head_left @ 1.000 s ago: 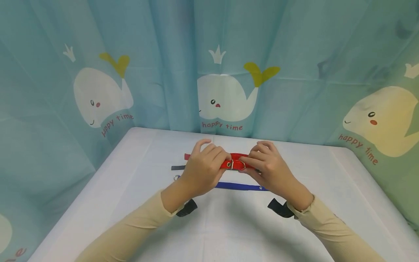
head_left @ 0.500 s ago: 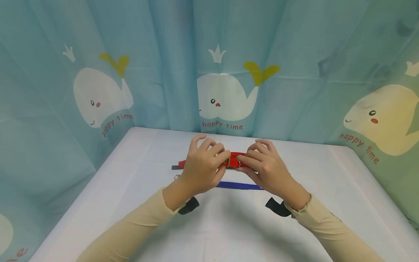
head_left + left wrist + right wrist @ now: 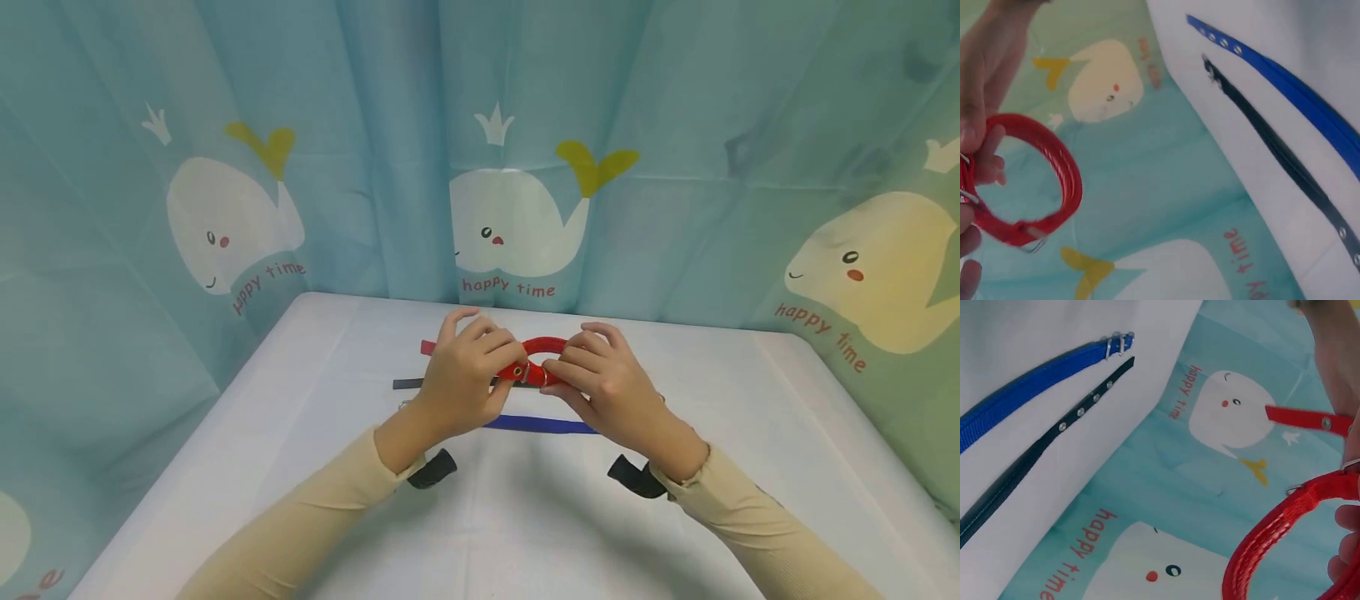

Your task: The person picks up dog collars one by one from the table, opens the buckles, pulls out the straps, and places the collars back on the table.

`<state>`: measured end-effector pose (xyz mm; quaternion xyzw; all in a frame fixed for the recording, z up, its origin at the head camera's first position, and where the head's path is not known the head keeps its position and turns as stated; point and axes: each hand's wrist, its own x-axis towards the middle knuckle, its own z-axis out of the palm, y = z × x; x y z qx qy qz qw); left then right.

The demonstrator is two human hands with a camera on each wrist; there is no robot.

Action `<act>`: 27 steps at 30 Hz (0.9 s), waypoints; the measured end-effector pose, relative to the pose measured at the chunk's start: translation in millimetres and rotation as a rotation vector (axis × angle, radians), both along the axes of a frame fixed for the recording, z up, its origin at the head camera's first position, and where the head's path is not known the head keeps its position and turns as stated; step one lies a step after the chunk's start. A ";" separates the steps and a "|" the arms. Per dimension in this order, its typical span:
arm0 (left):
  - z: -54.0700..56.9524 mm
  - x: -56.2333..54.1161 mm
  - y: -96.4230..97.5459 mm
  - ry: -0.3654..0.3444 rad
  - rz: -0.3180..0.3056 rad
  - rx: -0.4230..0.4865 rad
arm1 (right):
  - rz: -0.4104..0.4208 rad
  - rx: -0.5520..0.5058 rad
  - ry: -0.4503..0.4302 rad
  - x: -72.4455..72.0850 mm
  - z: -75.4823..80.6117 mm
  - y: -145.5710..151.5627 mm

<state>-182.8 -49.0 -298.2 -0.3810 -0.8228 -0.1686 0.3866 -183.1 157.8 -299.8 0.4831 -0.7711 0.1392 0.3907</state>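
Both hands hold a red pet collar above the table, bent into a loop. My left hand pinches it near the metal buckle, and the strap's free tail sticks out to the left behind that hand. On the other side of the buckle, my right hand pinches the band beside a metal ring. In the left wrist view the red collar forms a round ring with a padded inner side. The right wrist view shows the red tail with metal eyelets. Fingers partly hide the buckle.
A blue collar lies stretched out on the white table, nearer the person. Beyond it lies a dark collar, parallel to it and partly behind the hands. A whale-print curtain hangs around the table.
The red collar has gone from looking flattened to showing a wider loop opening. Its free tail dipped, then rose again at the left. The hands have stayed in nearly the same place.
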 end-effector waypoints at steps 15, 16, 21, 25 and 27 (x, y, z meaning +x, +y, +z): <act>3.8 7.1 0.9 -0.090 0.067 -0.042 | -0.080 -0.030 -0.005 1.3 2.5 3.4; 4.2 8.1 1.0 -0.112 0.066 -0.051 | -0.084 -0.036 -0.010 1.4 2.4 3.7; 4.4 10.9 2.1 -0.115 0.060 -0.082 | -0.063 -0.049 -0.048 3.2 2.1 3.3; 4.8 11.0 0.8 -0.040 0.052 -0.088 | -0.059 -0.033 -0.062 3.8 2.4 4.4; 5.1 11.3 0.0 -0.018 0.050 -0.082 | -0.060 -0.030 -0.060 3.5 2.7 5.6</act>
